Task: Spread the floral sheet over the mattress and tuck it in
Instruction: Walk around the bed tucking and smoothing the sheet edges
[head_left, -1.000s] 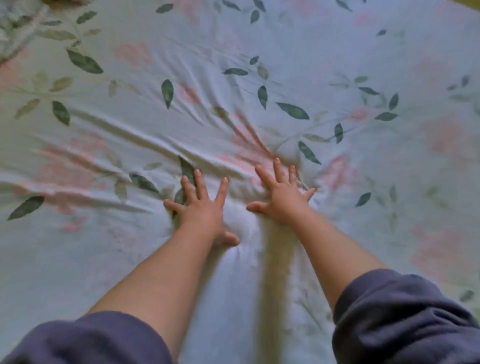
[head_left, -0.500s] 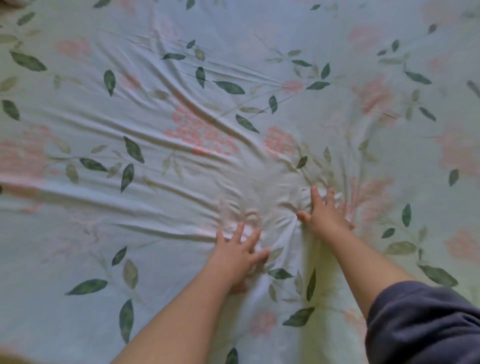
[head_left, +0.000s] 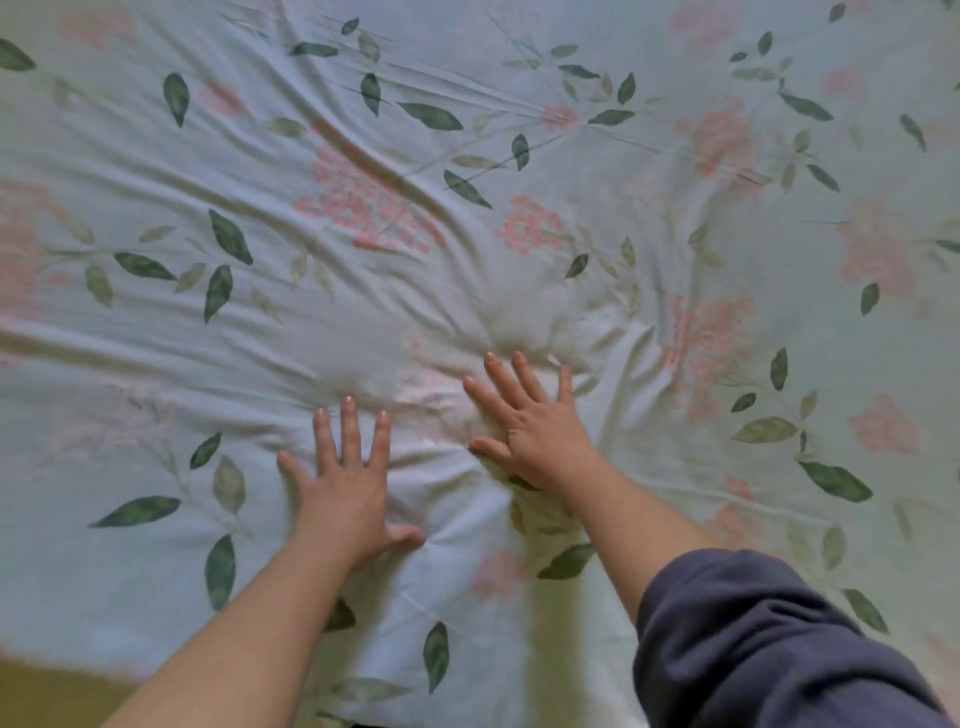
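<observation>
- Floral sheet (head_left: 519, 130): spread across nearly the whole view, creased in folds fanning out from the centre.
- Dark sleeve (head_left: 753, 649): bunched on the right forearm, near right.
- Right hand (head_left: 540, 441): pressed flat on the sheet, fingers straight and splayed.
- Left hand (head_left: 345, 493): just left and nearer, palm down, fingers splayed likewise.

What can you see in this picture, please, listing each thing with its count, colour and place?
pale blue fabric sheet printed with pink flowers and green leaves: one, pale blue, pink and green, fills nearly the whole view, wrinkled around the hands
olive-yellow surface: one patch, olive-yellow, bottom left corner past the sheet's edge; cannot tell what it is
dark blue-grey sleeve: one, blue-grey, bottom right, on the right arm
left hand: one, lower centre, fingers spread flat on the sheet
right hand: one, centre, fingers spread flat on the sheet
</observation>
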